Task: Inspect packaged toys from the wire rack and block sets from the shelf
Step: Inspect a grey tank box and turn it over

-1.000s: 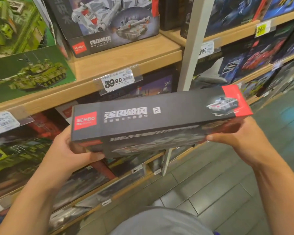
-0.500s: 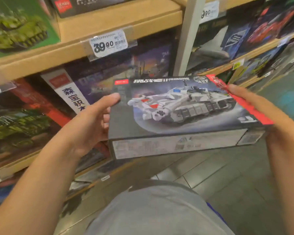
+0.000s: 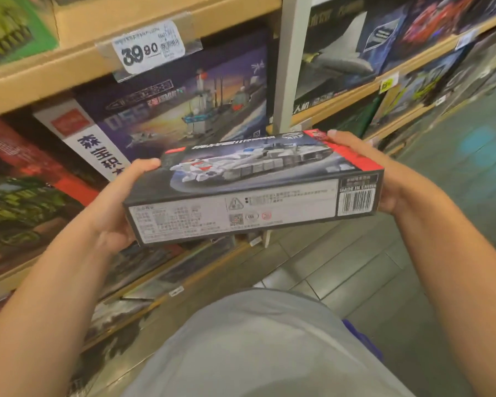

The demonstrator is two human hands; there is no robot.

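You hold a dark block set box (image 3: 252, 184) between both hands at the centre of the frame, roughly level, with its long side panel turned toward you. The top face shows a white and grey tank; the near side carries a white panel of small print and a barcode at its right end, with red trim along the right edge.

Your left hand (image 3: 118, 207) grips the left end of the box, thumb laid up along the top left corner and the fingers hidden underneath. Your right hand (image 3: 384, 179) grips the right end, palm against the red edge and fingertips curling over the far top corner.

Behind the box, in the upper half of the frame, a wooden shelf (image 3: 69, 67) carries a white price tag (image 3: 149, 50) reading 39.90. Under it stands a large purple warship box (image 3: 184, 104), just left of a white upright post (image 3: 289, 64). More boxed sets fill the shelves at the upper right and far left, blurred. Grey floor tiles (image 3: 341, 267) run across the lower right, and your grey shirt (image 3: 255, 348) fills the bottom centre.
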